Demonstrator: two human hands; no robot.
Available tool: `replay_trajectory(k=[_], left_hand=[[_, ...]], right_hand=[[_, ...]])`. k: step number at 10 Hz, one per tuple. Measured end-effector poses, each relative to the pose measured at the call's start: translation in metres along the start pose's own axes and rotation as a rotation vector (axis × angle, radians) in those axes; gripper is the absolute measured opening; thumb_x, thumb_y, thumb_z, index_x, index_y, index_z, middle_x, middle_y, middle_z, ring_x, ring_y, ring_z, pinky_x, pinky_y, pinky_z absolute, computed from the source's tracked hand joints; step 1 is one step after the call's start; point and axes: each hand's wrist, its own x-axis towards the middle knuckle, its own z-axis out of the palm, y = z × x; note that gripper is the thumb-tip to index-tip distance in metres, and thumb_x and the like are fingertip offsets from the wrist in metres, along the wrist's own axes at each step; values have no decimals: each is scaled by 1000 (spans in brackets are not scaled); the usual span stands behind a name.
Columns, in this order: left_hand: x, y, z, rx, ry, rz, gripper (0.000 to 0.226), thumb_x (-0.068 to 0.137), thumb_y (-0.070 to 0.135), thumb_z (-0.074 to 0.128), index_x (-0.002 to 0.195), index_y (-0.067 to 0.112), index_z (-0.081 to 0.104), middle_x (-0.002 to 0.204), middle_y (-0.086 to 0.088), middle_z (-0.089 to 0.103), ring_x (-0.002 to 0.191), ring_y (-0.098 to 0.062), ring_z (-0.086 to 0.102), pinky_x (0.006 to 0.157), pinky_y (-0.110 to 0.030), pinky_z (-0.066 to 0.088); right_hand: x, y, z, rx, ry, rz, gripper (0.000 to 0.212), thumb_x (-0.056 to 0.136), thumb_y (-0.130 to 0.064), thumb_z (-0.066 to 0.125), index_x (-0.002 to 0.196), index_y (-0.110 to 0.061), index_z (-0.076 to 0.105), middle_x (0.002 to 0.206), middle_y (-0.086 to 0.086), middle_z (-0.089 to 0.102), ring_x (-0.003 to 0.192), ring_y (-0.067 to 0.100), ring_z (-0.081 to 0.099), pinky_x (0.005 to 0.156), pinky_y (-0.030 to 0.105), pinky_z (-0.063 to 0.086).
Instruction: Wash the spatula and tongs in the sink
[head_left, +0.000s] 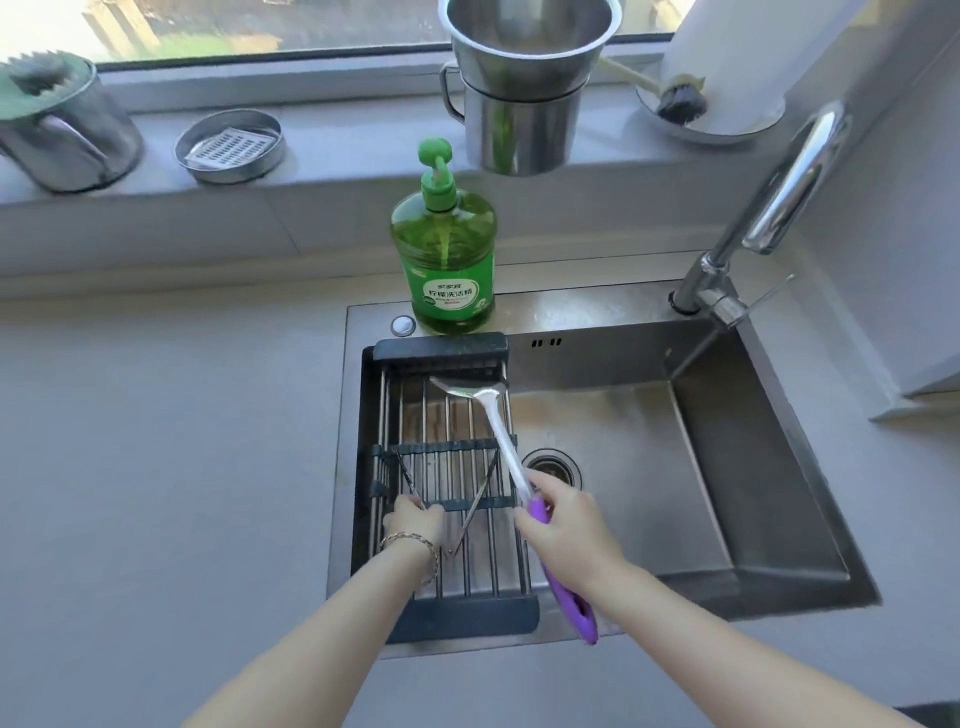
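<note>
The purple handle of the spatula (501, 436) is gripped by the right hand (569, 525), fingers curled round it just above the sink's near rim. The handle's end is seen projecting past that rim over the countertop (156, 467), while the metal shaft is angled up and away. The blade is held over the far end of the drain rack (441, 348); whether it touches the bars cannot be told.

The left arm of the tongs (483, 486) is held by the left hand (415, 519), fingers bent over it. The tongs are laid spread in a V on the rack's bars, the joint nearest the person.

The left part of the sink (753, 467) is spanned by the rack, front edge to back edge. To its right the basin is left open, with the drain (551, 464) just beside the rack's right edge and near the right hand. The faucet (789, 182) is mounted at the far right corner, its spout raised well above the basin. A green soap bottle (444, 260) is set on the back ledge, just behind the rack.
</note>
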Motion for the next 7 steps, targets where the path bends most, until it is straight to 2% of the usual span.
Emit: replay_trajectory(k=[1, 2, 3, 4, 5, 6, 7], left_hand=[[8, 1, -17, -32, -50, 109, 24, 92, 8, 44, 113, 7, 56, 113, -11, 61, 100, -27, 61, 84, -29, 47], [13, 1, -31, -113, -72, 136, 20, 92, 5, 43, 105, 5, 59, 88, -8, 61, 69, -13, 60, 65, -26, 50], [18, -3, -39, -129, -63, 147, 22, 91, 3, 42, 107, 3, 58, 84, -7, 59, 64, -11, 55, 54, -21, 43], [19, -7, -44, -136, -72, 159, 23, 92, 2, 41, 110, 1, 56, 92, -12, 60, 67, -14, 56, 53, -20, 42], [15, -8, -48, -108, -75, 171, 17, 92, 3, 41, 101, 7, 55, 112, -17, 61, 78, -17, 58, 55, -20, 44], [12, -10, -48, -71, -69, 189, 14, 91, 5, 43, 94, 12, 54, 114, -18, 63, 84, -22, 62, 59, -23, 48], [5, -5, -45, 65, -47, 210, 14, 91, 10, 43, 94, 15, 56, 107, -11, 65, 93, -24, 63, 82, -34, 54]], right_hand=[[15, -10, 37, -52, 43, 26, 32, 85, -17, 49, 115, -22, 58, 65, -5, 52, 64, 17, 49, 59, 28, 41], [25, -18, 67, -72, 87, 139, 41, 88, -19, 45, 128, -16, 48, 93, 6, 65, 87, 25, 59, 75, 32, 48], [32, -18, 82, -164, 69, 224, 42, 92, -21, 43, 134, -15, 40, 113, 8, 63, 100, 27, 60, 80, 32, 48], [35, -14, 86, -268, 34, 252, 36, 95, -23, 41, 130, -14, 39, 117, 7, 62, 104, 28, 60, 80, 32, 47], [36, -7, 88, -318, -66, 276, 38, 95, -26, 45, 129, -12, 37, 119, 8, 60, 108, 28, 58, 84, 33, 46], [35, 0, 84, -310, -129, 270, 55, 92, -31, 53, 138, -11, 31, 129, 9, 51, 119, 26, 51, 94, 35, 44], [36, 3, 65, -378, -194, 214, 54, 91, -35, 52, 137, -10, 36, 132, 10, 43, 123, 27, 45, 101, 37, 41]])
